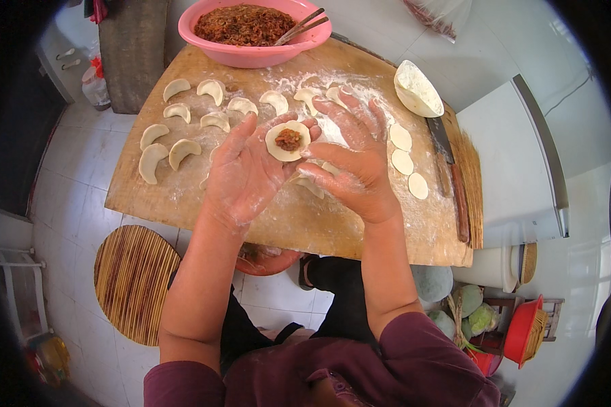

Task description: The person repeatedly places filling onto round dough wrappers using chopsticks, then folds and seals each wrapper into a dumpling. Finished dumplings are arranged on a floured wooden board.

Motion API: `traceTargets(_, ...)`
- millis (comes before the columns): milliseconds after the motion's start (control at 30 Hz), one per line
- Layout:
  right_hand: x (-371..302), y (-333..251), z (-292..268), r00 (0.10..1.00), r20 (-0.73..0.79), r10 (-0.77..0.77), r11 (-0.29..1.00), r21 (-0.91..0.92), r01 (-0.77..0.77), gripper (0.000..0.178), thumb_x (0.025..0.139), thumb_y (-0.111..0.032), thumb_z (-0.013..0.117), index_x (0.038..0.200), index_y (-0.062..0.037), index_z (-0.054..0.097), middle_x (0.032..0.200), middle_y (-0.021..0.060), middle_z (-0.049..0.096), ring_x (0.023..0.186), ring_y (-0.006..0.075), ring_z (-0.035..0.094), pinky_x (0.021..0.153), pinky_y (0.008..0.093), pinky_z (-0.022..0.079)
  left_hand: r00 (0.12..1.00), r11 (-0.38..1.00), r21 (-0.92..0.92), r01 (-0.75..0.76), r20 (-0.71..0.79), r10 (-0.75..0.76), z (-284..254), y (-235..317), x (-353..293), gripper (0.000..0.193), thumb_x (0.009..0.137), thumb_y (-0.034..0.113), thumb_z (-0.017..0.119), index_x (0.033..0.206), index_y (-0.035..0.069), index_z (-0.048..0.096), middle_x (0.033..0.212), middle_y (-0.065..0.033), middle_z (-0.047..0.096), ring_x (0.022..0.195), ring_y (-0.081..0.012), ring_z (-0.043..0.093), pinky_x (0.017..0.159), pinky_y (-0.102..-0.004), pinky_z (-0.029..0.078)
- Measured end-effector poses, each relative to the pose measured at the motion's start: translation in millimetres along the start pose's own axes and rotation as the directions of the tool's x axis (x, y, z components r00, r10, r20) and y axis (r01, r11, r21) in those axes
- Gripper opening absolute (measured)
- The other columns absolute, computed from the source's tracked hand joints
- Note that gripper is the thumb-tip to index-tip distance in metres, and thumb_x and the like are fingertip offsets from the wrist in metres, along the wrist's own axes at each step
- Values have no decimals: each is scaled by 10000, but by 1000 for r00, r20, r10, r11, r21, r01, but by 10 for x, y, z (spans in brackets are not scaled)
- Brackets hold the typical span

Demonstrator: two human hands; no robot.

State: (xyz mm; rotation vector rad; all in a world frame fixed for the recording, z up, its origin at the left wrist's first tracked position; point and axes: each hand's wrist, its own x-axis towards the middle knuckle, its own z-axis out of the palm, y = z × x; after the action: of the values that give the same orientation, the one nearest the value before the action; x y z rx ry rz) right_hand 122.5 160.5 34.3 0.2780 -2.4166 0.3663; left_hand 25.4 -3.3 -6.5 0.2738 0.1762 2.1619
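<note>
A round dumpling wrapper [274, 145] with a small heap of reddish-brown filling [288, 140] at its centre rests on the fingers of my left hand [251, 166], which is palm up and dusted with flour. My right hand [356, 163] hovers close by on the right, its fingers spread and its thumb near the wrapper's edge. Whether that thumb touches the wrapper I cannot tell. Beneath both hands lies a floury wooden board [278, 227]. Several folded dumplings [184, 152] sit across its left and middle, some partly hidden by my hands. Flat wrappers [402, 161] lie to the right.
A pink basin [251, 57] of filling with chopsticks [299, 28] stands at the far edge. On the right are a bowl of flour [417, 88], a knife [448, 152] and a straw brush [470, 190]. A round slatted mat [132, 285] is below the board's left side.
</note>
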Motion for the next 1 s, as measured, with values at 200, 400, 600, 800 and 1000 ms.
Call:
traceTargets(200,-21,3,99,1000,-6,-20,1000,-24,20,276,626,-149,874,858,-270,786,1351,29,647,1367,314,484,1195,476,217,996,995,100,-13,-81,21,45,-53,9,497,1053,289,452,1368,-95,432,1305,-222,586,1230,-294,576,1057,-420,459)
traceTargets(400,-17,-35,90,1000,6,-25,1000,4,25,288,634,-158,866,886,-277,793,1332,43,660,1365,317,488,1196,470,213,985,973,229,5,-170,35,1,-82,-5,334,1017,153,527,1274,-60,521,1174,-165,651,1105,-225,631,985,-368,500)
traceTargets(600,-53,-6,151,999,23,-50,990,131,46,302,683,-74,759,940,-233,766,1421,83,585,1387,330,453,1197,517,186,965,950,311,-13,-246,94,34,-119,-13,317,998,78,541,1278,-72,533,1155,-180,653,1064,-215,651,936,-328,535)
traceTargets(800,-38,-26,292,991,-66,117,946,312,-90,181,759,-106,768,933,-154,757,1373,108,602,1381,368,420,1171,510,228,971,920,391,-11,-217,104,-9,-129,-8,358,1030,135,525,1342,-40,500,1260,-135,612,1146,-231,618,972,-363,534)
traceTargets(1000,-12,-89,282,967,-48,250,884,420,-208,128,783,-123,768,906,-100,739,1358,129,609,1379,364,418,1151,494,268,984,964,259,-68,-139,107,-11,-117,-60,370,1004,166,599,1315,-29,553,1226,-92,640,1116,-197,613,1015,-357,484)
